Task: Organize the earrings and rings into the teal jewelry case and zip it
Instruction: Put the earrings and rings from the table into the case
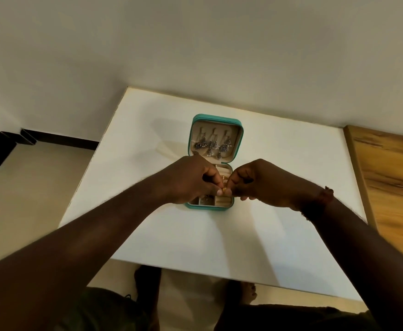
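The teal jewelry case [216, 119] lies open on the white table [279, 192], lid folded back toward the wall. Several silver dangling earrings [212, 144] hang on the beige lid panel. My left hand [191, 180] and my right hand [260, 182] meet over the case's base, fingers curled, both pinching a small gold ring [224, 189] between their fingertips. More gold rings [224, 177] sit in the beige ring rolls just behind the fingers. The base's left compartments are mostly hidden under my left hand.
A wooden surface [391, 187] borders the table on the right. A plain wall rises behind the table. A dark floor skirting [2, 154] shows at left. My feet [246, 292] are visible below the table's near edge.
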